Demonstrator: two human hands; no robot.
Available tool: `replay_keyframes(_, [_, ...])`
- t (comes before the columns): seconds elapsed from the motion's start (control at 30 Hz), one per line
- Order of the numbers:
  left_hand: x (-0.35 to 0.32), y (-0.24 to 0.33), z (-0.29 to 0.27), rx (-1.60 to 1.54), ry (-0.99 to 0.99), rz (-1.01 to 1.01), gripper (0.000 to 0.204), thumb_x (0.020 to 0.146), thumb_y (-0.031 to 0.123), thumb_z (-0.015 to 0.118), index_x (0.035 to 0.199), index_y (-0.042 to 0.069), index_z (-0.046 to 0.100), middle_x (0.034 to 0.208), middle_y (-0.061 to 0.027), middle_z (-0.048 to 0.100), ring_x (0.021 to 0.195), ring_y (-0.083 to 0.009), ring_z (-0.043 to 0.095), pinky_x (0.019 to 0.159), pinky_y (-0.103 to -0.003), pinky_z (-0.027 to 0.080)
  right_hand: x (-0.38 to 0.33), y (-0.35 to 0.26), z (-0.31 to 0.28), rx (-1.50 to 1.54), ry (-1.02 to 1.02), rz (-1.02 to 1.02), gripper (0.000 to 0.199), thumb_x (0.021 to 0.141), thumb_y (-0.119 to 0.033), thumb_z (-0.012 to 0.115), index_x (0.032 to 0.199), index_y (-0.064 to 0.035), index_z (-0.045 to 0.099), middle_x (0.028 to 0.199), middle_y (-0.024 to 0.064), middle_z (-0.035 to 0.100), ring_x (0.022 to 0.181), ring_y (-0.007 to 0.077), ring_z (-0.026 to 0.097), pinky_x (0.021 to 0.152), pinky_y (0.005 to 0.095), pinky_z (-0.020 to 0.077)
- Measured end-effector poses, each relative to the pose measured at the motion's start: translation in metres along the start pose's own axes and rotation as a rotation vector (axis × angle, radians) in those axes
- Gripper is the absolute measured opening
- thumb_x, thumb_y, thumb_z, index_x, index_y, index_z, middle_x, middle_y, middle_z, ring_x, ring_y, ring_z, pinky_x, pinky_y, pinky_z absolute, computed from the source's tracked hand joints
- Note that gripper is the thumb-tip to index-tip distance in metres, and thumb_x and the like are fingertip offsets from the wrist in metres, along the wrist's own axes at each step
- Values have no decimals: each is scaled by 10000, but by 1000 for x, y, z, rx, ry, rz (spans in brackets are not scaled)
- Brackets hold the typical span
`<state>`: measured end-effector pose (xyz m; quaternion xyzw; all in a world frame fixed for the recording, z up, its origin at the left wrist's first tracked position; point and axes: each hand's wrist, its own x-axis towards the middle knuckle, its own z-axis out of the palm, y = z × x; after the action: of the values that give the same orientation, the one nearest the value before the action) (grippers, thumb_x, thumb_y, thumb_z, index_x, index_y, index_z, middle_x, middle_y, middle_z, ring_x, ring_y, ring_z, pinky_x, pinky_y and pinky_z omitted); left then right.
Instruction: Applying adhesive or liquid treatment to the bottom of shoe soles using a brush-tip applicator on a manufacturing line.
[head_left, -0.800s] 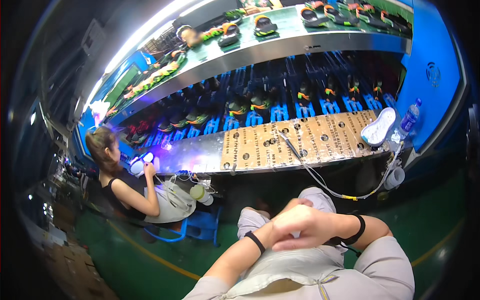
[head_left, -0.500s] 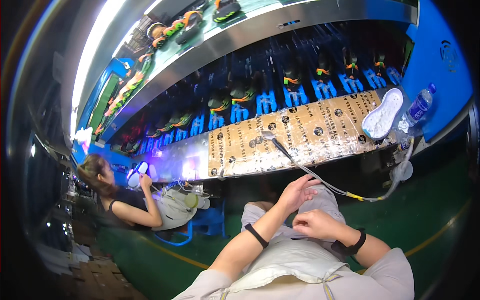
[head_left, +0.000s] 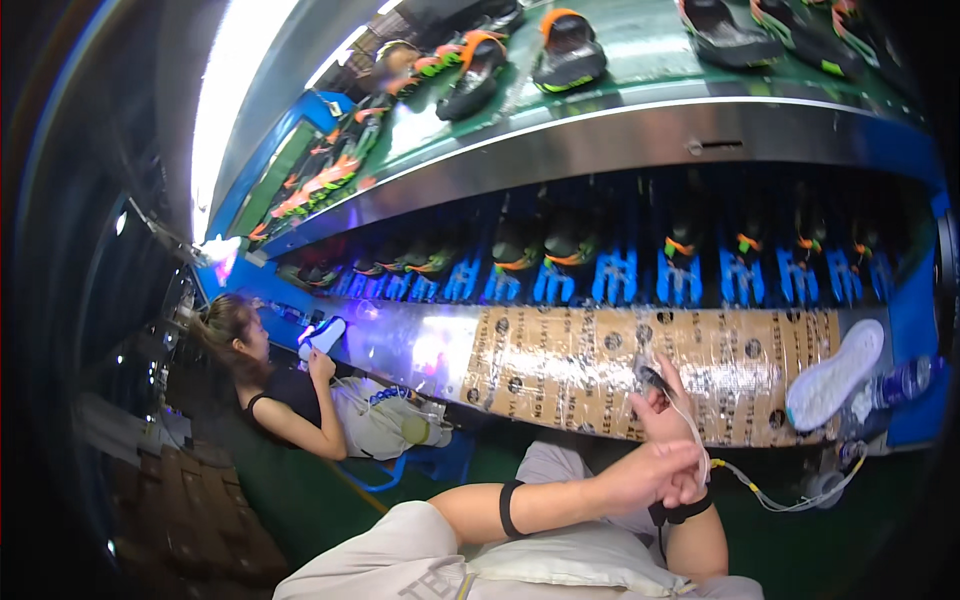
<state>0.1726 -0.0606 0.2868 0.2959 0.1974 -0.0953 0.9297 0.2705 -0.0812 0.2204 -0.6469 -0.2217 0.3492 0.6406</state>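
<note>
My right hand (head_left: pixel 665 415) reaches over the cardboard-covered bench and closes round the dark handle of a brush-like tool (head_left: pixel 652 378) with a thin tube on it. The tool's tip points away from me, partly blurred against the printed cardboard. My left hand (head_left: pixel 645 478) is nearer to me, crossing in front of the right wrist. Its fingers are curled beside the pale tube (head_left: pixel 703 455); whether they grip it is hidden. To the right of both hands, a white shoe sole (head_left: pixel 835 375) lies on the bench's right end.
A plastic bottle (head_left: pixel 902 384) lies beside the sole. Blue clamps (head_left: pixel 680 278) holding dark shoes line the bench's back, under a metal-edged conveyor (head_left: pixel 600 135) carrying more shoes. At left, a seated co-worker (head_left: pixel 290 390) holds a sole. The tube loops past the bench's front right.
My right hand has moved from my lap to the tool on the bench and closed on it. My left hand has drawn back and curled. The view has shifted, so the bench appears lower.
</note>
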Motion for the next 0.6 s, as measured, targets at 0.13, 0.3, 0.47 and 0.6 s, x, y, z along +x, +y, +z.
replay_keyframes(0.13, [-19, 37, 1, 301, -44, -99, 413, 1138, 387, 475, 1126, 21, 665, 977, -43, 715, 804, -125, 684, 636, -226, 512, 21, -15, 8, -300, 94, -562, 317, 973, -121, 701, 1282, -52, 712, 850, 52, 706, 730, 116, 650, 660, 270, 519])
replay_keyframes(0.3, [-118, 229, 21, 1933, 177, 1242, 221, 863, 102, 778, 1052, -8, 745, 964, -145, 756, 843, -327, 732, 791, -407, 594, 18, -12, -3, 190, -16, -79, 298, 1058, -144, 563, 1277, 11, 694, 883, 118, 734, 671, 107, 614, 624, 244, 497])
replay_keyframes(0.47, [-213, 472, -62, 2497, 1604, 1189, 495, 862, 244, 797, 1269, 18, 629, 1278, -203, 627, 1209, -388, 607, 1019, -478, 487, -5, -44, 10, 612, -104, -141, 289, 1020, -87, 601, 1260, 52, 681, 862, 101, 730, 655, 77, 582, 600, 215, 467])
replay_keyframes(0.6, [-252, 521, -136, 2547, 1505, 732, 406, 870, 322, 796, 1182, 77, 707, 1166, -182, 702, 1141, -378, 676, 959, -508, 530, -32, -46, 26, 274, -4, -291, 259, 935, -41, 734, 1184, 27, 723, 888, 54, 723, 741, 69, 624, 663, 214, 483])
